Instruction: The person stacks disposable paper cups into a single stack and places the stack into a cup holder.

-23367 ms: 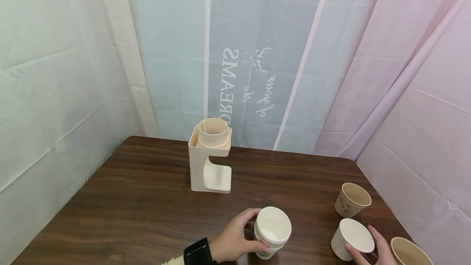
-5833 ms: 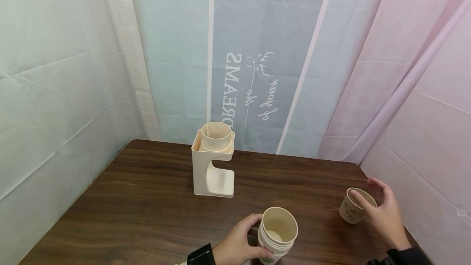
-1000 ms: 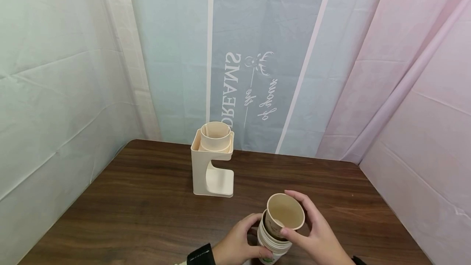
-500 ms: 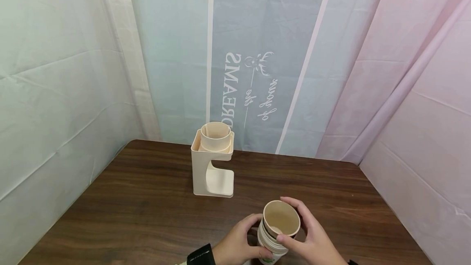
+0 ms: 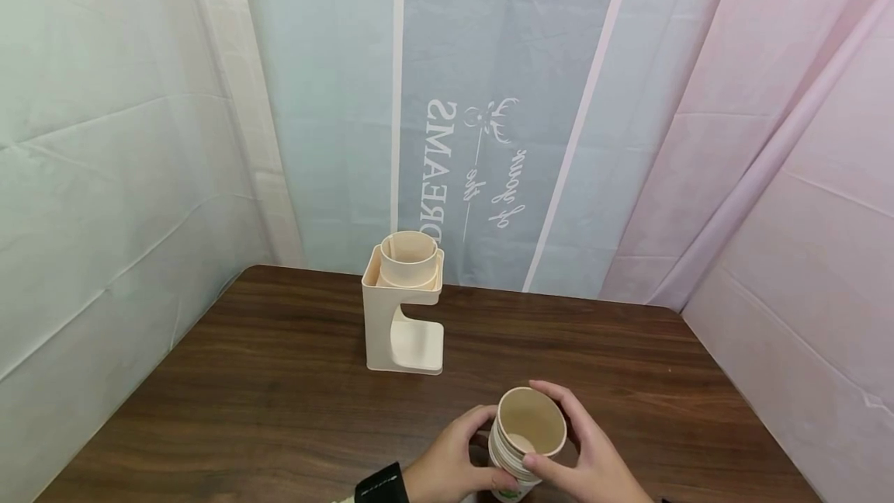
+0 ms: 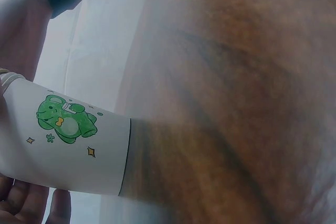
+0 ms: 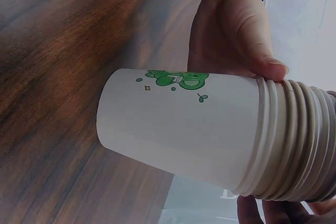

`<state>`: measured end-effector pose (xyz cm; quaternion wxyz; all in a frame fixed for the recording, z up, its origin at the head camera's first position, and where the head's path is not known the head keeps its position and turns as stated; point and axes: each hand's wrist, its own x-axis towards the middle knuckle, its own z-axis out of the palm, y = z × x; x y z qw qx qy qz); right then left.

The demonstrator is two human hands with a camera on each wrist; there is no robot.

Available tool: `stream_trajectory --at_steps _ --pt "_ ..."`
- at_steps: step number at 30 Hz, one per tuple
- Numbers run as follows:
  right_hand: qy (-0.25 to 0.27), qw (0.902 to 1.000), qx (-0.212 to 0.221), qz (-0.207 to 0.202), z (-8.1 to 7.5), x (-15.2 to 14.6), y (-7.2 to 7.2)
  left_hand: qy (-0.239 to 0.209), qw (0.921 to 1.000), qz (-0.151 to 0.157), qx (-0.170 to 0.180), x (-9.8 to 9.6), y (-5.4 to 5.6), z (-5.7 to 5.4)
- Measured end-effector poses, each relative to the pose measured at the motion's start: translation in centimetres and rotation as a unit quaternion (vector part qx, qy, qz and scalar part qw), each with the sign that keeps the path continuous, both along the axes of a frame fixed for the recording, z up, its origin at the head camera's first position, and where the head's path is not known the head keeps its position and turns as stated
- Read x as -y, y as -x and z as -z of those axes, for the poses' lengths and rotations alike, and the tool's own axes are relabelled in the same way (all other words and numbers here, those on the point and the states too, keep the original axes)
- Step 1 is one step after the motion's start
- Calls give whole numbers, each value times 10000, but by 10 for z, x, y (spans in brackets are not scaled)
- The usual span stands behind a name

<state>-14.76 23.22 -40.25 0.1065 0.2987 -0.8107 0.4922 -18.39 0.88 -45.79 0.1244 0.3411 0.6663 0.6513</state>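
Observation:
A stack of paper cups (image 5: 511, 463) stands near the table's front edge, with the left hand (image 5: 450, 458) gripping it from the left. Its top cup (image 5: 534, 419), tan inside, is nested in the others. The right hand (image 5: 590, 456) holds that top cup, thumb at the near rim and fingers round the far side. In the right wrist view, several rims (image 7: 294, 140) sit close together above a white outer cup (image 7: 178, 116) with a green cartoon animal. The left wrist view shows the same animal print (image 6: 67, 119) on the white cup.
A cream cup dispenser (image 5: 379, 324) with a round tube (image 5: 408, 264) on top and a flat lower shelf stands at the table's back middle. The dark wood table (image 5: 230, 410) is bordered by hanging cloth (image 5: 335, 99).
The right hand brought the patterned tan cup from the right side to the stack, then lowered it inside. Earlier loose cups at the right are gone from there. The left hand stays put.

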Motion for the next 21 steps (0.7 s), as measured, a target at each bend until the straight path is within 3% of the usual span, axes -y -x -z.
stream_trajectory --at_steps 6,14,21 --pt "-50 10000 39 17 1 0 -1 1 10000 6 -48 0 0 0" --pt "-21 9990 -410 -167 8 -3 4 -4 10000 14 75 0 -1 -1" --pt "18 9988 -436 -234 12 -5 4 63 10000 25 3 1 -1 -3"
